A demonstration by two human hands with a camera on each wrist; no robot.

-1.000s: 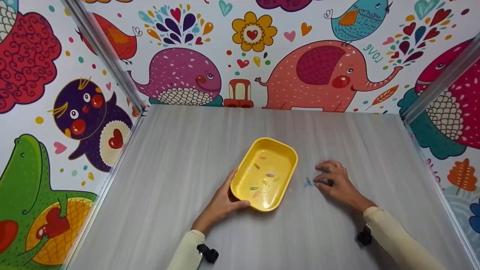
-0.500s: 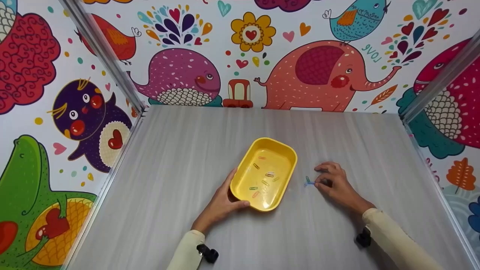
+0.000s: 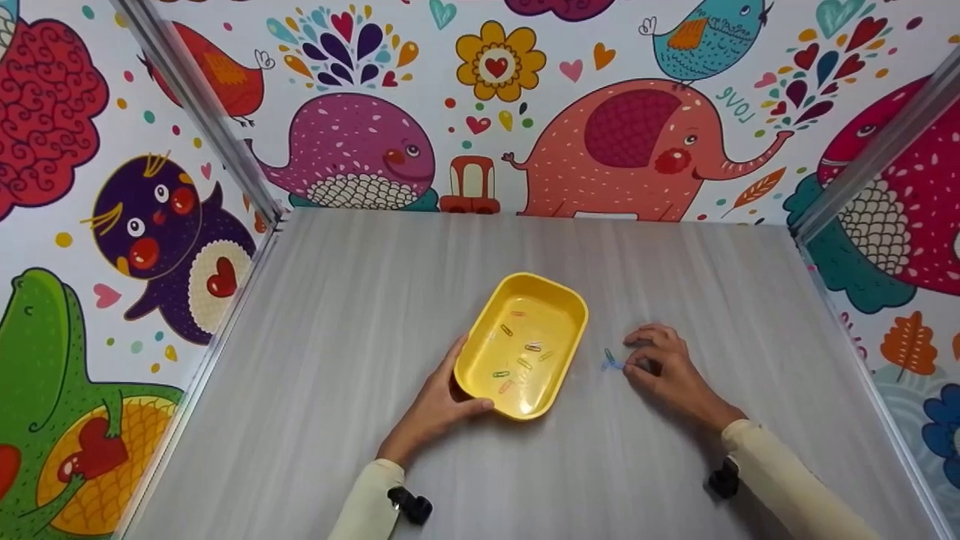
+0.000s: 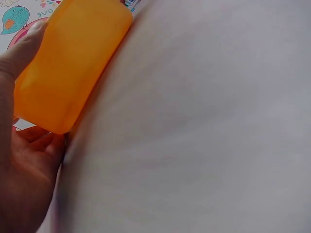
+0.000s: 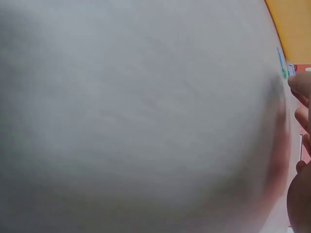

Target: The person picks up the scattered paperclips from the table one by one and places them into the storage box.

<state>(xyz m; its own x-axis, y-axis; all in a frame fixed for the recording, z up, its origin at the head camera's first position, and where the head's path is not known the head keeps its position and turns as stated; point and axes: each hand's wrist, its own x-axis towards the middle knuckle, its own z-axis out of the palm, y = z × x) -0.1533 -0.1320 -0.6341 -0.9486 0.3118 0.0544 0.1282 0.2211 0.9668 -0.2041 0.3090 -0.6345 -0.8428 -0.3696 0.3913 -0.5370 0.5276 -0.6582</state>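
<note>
A yellow plastic tray (image 3: 541, 306) stands on the table, with several coloured paper clips, such as a green clip (image 3: 501, 373), lying inside. My left hand (image 3: 430, 414) grips its near left corner, thumb at the near wall and fingers along the left side. In the left wrist view the tray's wall (image 4: 73, 63) shows beside the thumb. Right of the tray, my right hand (image 3: 673, 373) pinches a blue paper clip (image 3: 619, 366) between thumb and forefinger, low over the table. Touching or close to it are a green paper clip (image 3: 609, 353) and another blue paper clip (image 3: 604, 365).
The pale wood-grain table (image 3: 360, 300) is bounded by a cartoon-printed back wall (image 3: 480, 67) and printed side walls. Metal strips run along the corners and side edges. A black wrist device (image 3: 411, 505) sits on each sleeve.
My right fingertips have closed on the blue clip, which shows more clearly between them now. The loose clips beside it have shifted slightly. My left hand keeps its hold on the tray.
</note>
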